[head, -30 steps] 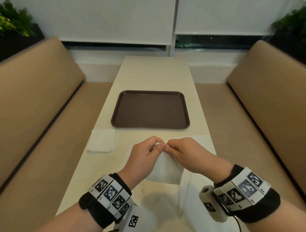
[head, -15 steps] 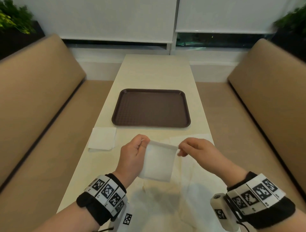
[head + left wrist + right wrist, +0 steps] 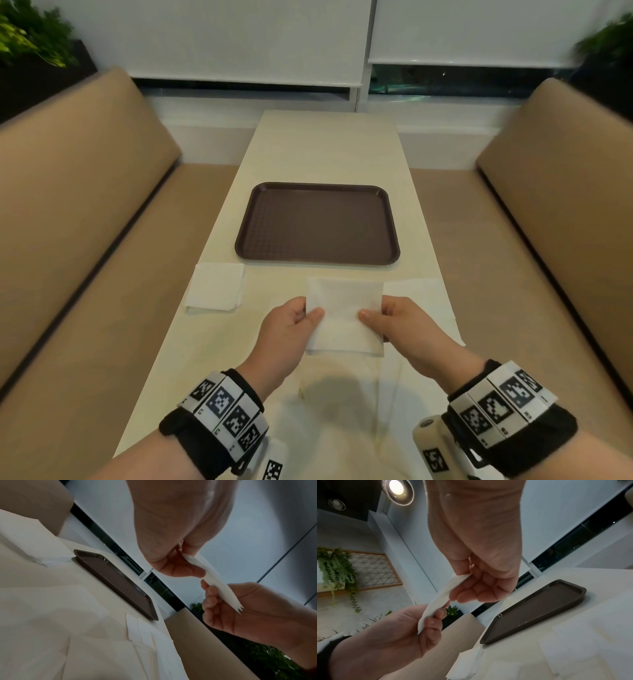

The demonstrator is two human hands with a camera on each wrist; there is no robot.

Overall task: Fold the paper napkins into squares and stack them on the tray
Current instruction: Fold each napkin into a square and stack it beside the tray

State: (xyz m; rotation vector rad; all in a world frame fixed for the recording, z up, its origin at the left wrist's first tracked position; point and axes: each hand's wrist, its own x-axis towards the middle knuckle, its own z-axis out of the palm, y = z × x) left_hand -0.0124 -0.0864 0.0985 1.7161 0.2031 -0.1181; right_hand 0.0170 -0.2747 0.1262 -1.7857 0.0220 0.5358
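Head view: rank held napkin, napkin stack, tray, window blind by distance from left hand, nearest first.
From the left hand:
1. Held napkin, pinched at its left edge by this hand, right edge by the right hand.
2. Napkin stack, on the table, left of the hand.
3. Tray, ahead, mid-table.
4. Window blind, far end.

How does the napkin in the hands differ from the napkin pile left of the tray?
The held napkin is off the table, pinched at its sides by the left hand and right hand; the napkin pile lies untouched on the table. The held one is a single folded piece; the pile shows several layers. Both are white, roughly square, and not on the tray.
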